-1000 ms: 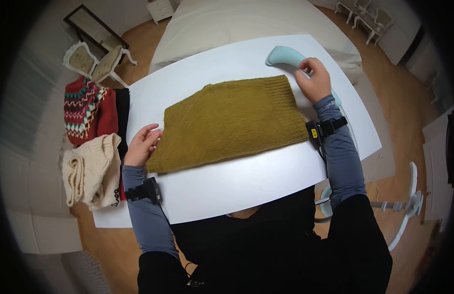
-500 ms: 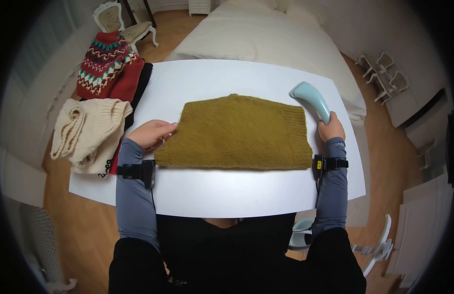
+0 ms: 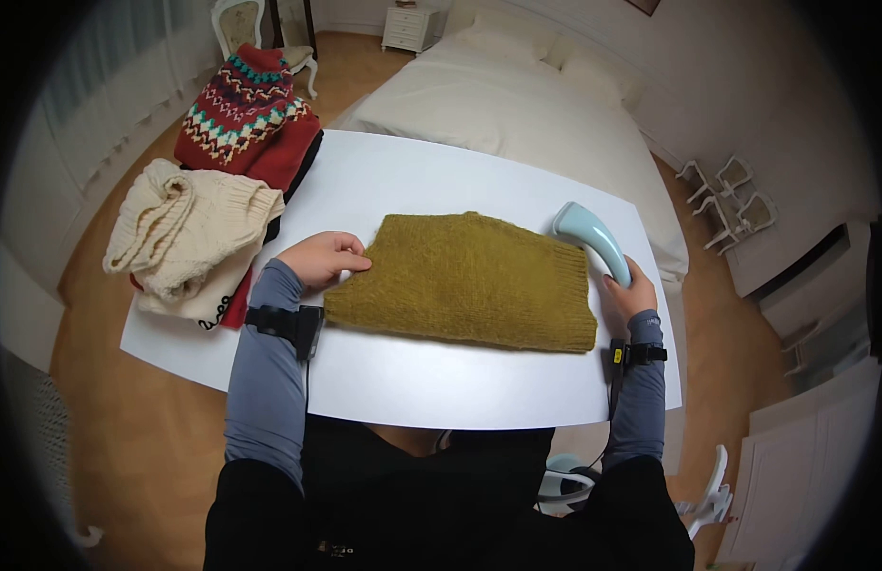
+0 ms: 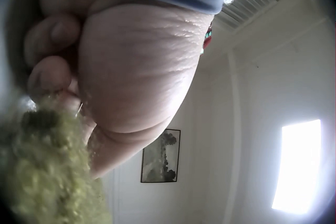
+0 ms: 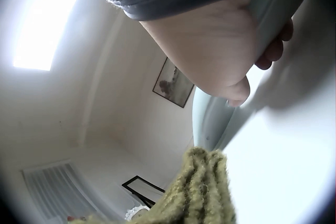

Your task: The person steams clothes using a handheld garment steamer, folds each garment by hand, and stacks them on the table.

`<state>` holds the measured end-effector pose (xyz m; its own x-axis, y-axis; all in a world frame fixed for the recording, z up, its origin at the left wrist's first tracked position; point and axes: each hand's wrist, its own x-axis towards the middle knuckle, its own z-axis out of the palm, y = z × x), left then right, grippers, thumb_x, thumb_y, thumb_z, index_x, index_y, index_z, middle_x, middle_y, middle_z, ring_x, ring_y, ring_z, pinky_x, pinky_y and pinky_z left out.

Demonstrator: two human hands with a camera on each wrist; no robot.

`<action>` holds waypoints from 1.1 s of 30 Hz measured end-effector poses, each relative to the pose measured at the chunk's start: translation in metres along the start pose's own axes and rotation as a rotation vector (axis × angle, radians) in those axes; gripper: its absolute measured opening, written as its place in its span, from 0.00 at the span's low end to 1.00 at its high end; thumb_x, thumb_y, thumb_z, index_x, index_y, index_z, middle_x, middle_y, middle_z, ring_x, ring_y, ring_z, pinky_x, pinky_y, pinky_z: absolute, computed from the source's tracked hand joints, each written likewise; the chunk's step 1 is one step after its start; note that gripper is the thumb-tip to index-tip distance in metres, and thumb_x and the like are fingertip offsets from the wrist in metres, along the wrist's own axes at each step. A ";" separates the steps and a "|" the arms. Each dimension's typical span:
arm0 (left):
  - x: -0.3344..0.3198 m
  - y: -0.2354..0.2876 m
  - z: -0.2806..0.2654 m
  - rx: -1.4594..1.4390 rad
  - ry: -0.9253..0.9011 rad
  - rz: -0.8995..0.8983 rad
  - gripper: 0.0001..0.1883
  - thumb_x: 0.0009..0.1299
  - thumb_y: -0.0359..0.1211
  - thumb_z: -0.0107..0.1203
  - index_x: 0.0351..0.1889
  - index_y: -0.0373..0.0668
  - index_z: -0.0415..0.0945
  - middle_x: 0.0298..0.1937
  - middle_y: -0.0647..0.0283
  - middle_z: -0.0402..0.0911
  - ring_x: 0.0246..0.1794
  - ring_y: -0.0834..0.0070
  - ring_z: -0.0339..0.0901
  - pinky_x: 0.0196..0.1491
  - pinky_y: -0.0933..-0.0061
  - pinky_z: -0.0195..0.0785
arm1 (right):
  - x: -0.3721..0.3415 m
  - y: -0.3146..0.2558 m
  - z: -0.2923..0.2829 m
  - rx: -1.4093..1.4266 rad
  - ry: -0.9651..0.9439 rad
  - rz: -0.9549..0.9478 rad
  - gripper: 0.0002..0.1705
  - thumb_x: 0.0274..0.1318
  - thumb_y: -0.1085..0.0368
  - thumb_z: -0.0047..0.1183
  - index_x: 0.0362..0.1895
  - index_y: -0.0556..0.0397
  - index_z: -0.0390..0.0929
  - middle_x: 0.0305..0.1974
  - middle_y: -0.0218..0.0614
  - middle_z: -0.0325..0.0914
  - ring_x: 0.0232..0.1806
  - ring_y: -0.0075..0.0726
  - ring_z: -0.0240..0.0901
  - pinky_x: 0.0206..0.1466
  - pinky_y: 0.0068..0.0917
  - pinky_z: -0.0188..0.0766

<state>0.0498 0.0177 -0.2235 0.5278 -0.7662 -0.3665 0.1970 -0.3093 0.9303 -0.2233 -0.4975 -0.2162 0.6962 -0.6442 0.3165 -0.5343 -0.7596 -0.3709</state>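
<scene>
A folded olive knit sweater (image 3: 465, 276) lies flat on the white table (image 3: 498, 385), its ribbed edge toward the right. My left hand (image 3: 317, 260) pinches its upper left edge between thumb and fingers; in the left wrist view the fuzzy olive knit (image 4: 47, 171) is right at the fingertips. My right hand (image 3: 634, 293) grips the handle of a pale blue garment steamer head (image 3: 593, 233), its broad end pointing away from me beside the sweater's upper right corner. In the right wrist view, fingers (image 5: 274, 53) curl round the handle, and the sweater's ribbing (image 5: 202, 187) shows below.
At the table's left lie a cream knit sweater (image 3: 174, 224) and a red patterned sweater (image 3: 246, 119) over other folded clothes. A large bed (image 3: 441, 100) stands beyond the far edge. Below the near edge sits a pale blue and dark appliance base (image 3: 566, 481).
My right hand has gone from hovering by the steamer head to gripping its handle and drawing it nearer. My left hand has moved up the sweater's left edge and pinches it. The head view has shifted.
</scene>
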 end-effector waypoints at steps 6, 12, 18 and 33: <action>0.003 0.001 0.001 0.102 0.061 0.011 0.10 0.71 0.36 0.63 0.37 0.45 0.73 0.20 0.74 0.70 0.13 0.85 0.61 0.16 0.78 0.50 | -0.021 -0.097 -0.060 0.077 -0.242 -0.284 0.32 0.53 0.59 0.70 0.63 0.49 0.78 0.48 0.49 0.86 0.51 0.48 0.85 0.56 0.36 0.77; 0.004 -0.002 0.000 0.111 0.071 0.049 0.09 0.71 0.33 0.63 0.38 0.46 0.72 0.21 0.75 0.70 0.15 0.86 0.62 0.17 0.80 0.49 | -0.019 -0.178 -0.046 -0.081 -0.364 -0.410 0.31 0.54 0.59 0.68 0.64 0.43 0.78 0.48 0.49 0.86 0.49 0.53 0.84 0.57 0.39 0.78; 0.007 -0.010 -0.006 0.067 0.060 0.055 0.09 0.71 0.34 0.62 0.42 0.43 0.74 0.23 0.72 0.71 0.15 0.84 0.63 0.17 0.77 0.52 | -0.036 -0.238 -0.026 -0.051 -0.454 -0.524 0.32 0.54 0.59 0.67 0.65 0.41 0.77 0.47 0.49 0.86 0.47 0.53 0.84 0.56 0.40 0.78; 0.009 -0.008 -0.005 0.116 0.073 0.058 0.08 0.73 0.27 0.59 0.41 0.43 0.69 0.23 0.78 0.65 0.17 0.88 0.61 0.18 0.81 0.51 | -0.058 -0.173 -0.062 -0.109 -0.442 -0.530 0.32 0.54 0.59 0.66 0.65 0.40 0.77 0.47 0.45 0.86 0.46 0.52 0.84 0.54 0.39 0.79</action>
<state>0.0569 0.0158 -0.2345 0.5947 -0.7431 -0.3068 0.0702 -0.3321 0.9406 -0.2008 -0.3338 -0.1165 0.9938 -0.1051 0.0372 -0.0975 -0.9811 -0.1672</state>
